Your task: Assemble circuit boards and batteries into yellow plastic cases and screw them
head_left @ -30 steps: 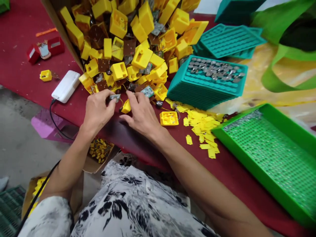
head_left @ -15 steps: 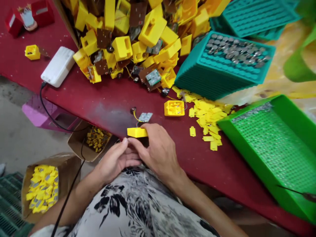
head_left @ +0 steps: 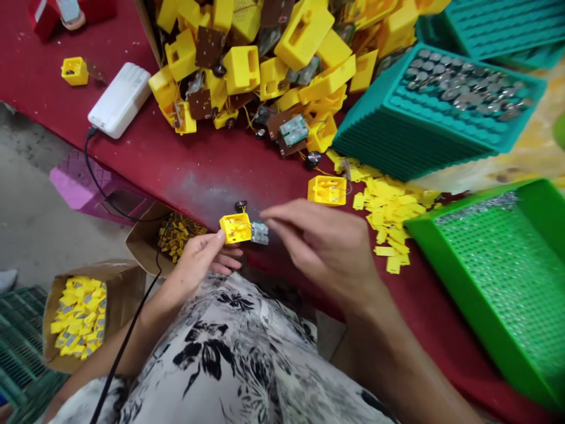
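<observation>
Left hand point(head_left: 200, 256) grips an open yellow casing point(head_left: 235, 229) at the red table's point(head_left: 282, 179) near edge, circuit board point(head_left: 260, 233) alongside | Step: apparently handling the wired insides | Next move calls for steady hold, slack wires | Right hand point(head_left: 329, 244) near board, fingertips bunched; cannot tell whether they pinch anything | Casing's underside hidden; heap of casings point(head_left: 304, 35) cropped at top

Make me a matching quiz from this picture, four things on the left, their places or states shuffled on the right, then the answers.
1. Frontmost yellow casing
2. White device
3. Metal discs
4. Loose yellow tabs

A. On the teal tray stack
B. Heaped beside the green tray
C. In the left hand's grip
D. Joined to a black cable

Pairs: 1-C, 2-D, 3-A, 4-B
</observation>
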### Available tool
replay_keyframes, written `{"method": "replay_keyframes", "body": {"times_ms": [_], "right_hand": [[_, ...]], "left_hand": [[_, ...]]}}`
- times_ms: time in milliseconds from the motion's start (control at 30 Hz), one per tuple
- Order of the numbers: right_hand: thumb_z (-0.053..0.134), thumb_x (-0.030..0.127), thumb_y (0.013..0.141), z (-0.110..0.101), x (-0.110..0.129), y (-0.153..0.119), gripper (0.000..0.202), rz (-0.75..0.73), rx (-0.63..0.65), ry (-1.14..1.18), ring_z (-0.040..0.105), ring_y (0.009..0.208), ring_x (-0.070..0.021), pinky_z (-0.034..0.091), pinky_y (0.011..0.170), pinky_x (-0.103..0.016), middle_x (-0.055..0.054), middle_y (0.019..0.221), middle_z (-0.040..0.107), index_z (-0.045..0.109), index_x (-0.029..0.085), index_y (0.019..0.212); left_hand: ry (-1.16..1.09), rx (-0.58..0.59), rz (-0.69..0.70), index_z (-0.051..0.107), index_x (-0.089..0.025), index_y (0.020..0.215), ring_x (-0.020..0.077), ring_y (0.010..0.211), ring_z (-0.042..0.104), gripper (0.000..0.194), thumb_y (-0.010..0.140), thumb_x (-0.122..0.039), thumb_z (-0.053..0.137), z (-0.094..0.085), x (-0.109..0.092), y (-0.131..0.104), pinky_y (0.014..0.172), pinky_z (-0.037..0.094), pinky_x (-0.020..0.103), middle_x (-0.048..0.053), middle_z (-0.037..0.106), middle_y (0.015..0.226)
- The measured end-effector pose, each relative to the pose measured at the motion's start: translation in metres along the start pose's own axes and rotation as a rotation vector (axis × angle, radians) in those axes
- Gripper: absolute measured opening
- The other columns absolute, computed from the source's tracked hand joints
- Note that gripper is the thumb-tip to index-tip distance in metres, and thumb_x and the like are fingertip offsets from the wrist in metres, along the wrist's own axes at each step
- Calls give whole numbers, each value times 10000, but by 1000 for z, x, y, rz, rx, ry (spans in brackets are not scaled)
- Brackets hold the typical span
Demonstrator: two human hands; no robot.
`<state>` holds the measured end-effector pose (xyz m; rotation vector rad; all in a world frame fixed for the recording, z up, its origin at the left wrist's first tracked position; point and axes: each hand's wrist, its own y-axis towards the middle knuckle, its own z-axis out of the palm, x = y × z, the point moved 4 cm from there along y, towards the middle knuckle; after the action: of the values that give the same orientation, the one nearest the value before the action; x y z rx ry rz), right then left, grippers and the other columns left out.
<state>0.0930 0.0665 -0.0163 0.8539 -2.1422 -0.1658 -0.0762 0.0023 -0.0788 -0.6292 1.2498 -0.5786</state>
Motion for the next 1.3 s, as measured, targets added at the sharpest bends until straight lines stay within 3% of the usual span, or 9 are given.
{"method": "replay_keyframes", "body": {"times_ms": [133,267,467,667,800,933,1033,1133,1300], "right_hand": [[448,103,966,29,-42,19,365,-76,101,-146,582,850,-185,479,730,-309,-79,942,648,703,221,1198],[494,176,974,48,-59,23,286,-127,192,-158,516,849,-176,429,707,-287,-78,955,587,740,244,1102],[576,179,949,28,-53,19,159,-122,69,-88,609,871,-185,501,775,-316,-99,961,684,731,150,969],[613,210,924,-4,-40,22,151,34,83,45,679,815,-156,535,761,-292,-43,931,741,733,188,1013],[594,266,917,-31,-30,40,175,83,-51,131,678,813,-151,534,732,-290,-30,943,739,729,203,1008],[604,245,895,-46,-31,42,169,98,-243,122,653,762,-144,508,685,-284,-39,917,724,703,178,1014],[580,189,892,-34,-35,24,140,99,-121,-92,665,806,-184,512,747,-326,-60,905,724,702,166,957],[540,194,941,-17,-38,-1,193,194,65,-204,676,891,-220,518,802,-358,-80,974,734,717,165,1014],[539,220,968,-8,-40,-31,235,384,87,-204,668,938,-230,532,853,-372,-116,1040,718,719,140,1097]], "left_hand": [[356,-139,247,641,-153,844,136,589,675,396,839,-549,653,-13,-18,0,491,487,205,54,717,759],[621,-266,413,609,-148,1104,118,594,614,411,814,-429,689,-15,-37,-6,586,497,240,-3,658,746],[1096,-133,648,499,-192,1440,142,728,597,677,806,-210,736,-5,-52,1,755,511,291,-8,620,849],[1134,-30,862,646,-183,1103,234,1040,619,412,739,-280,813,4,-75,7,863,535,360,111,602,1216],[739,194,663,598,-163,1049,186,909,672,441,680,-286,806,17,-99,5,782,559,308,108,680,1157],[604,209,440,644,-139,988,142,750,650,413,729,-439,757,21,-118,8,676,524,244,67,714,908],[762,156,253,653,-143,759,124,579,568,473,864,-588,531,18,-118,18,536,441,228,50,653,690],[938,146,189,585,-169,610,121,514,509,506,892,-573,472,18,-115,27,493,382,233,33,574,572],[897,213,109,626,-177,716,129,527,555,387,901,-492,501,27,-109,32,495,418,228,31,594,609]]}}
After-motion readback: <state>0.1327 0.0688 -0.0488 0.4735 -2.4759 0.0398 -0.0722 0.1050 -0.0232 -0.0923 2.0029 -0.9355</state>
